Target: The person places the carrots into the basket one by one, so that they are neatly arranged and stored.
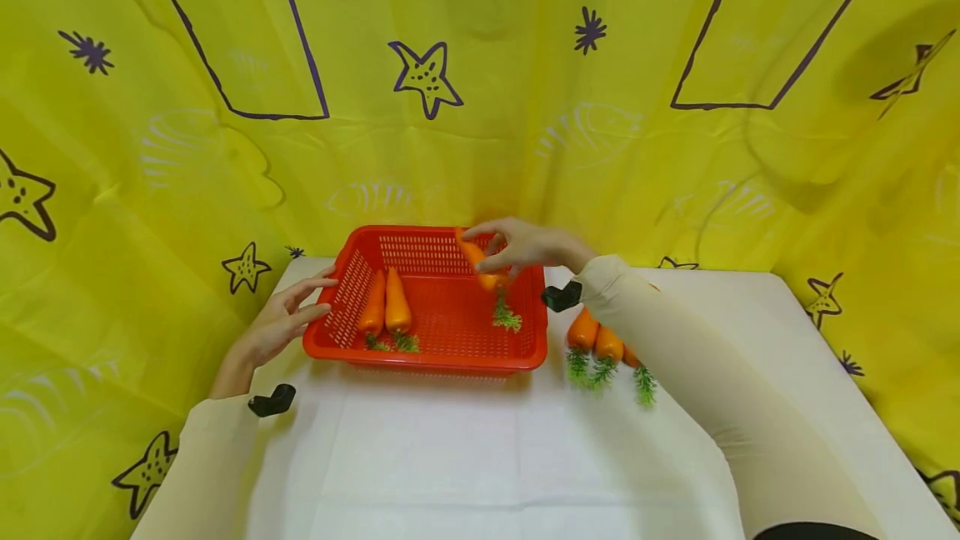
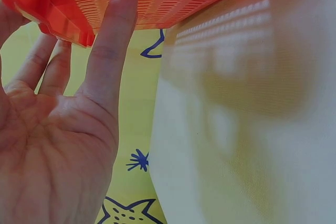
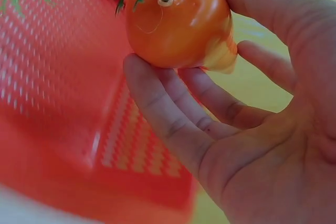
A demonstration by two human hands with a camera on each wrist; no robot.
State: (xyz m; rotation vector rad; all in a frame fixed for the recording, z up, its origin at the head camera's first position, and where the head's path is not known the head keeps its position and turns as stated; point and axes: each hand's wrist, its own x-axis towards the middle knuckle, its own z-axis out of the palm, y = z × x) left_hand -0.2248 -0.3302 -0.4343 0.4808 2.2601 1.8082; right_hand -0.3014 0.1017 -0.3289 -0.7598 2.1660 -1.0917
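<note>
1. The held carrot (image 1: pixel 472 253) is pinched near its thick end by the right hand (image 1: pixel 525 245), over the basket (image 1: pixel 427 362), presumably for security.
2. The basket's left side is touched by the left hand (image 1: pixel 279 325) (fingers extended, nothing grasped), apparently for steadiness.
3. Two carrots (image 1: pixel 397 307) are laid inside; other carrots (image 1: pixel 582 330) are grouped on the table (image 1: pixel 420 457), seemingly for easy reach.

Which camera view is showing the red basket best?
The head view: the red basket appears nearly whole, partly covered by the right hand. The left wrist view shows only an outside part; the right wrist view, a blurred part behind the held carrot.
</note>
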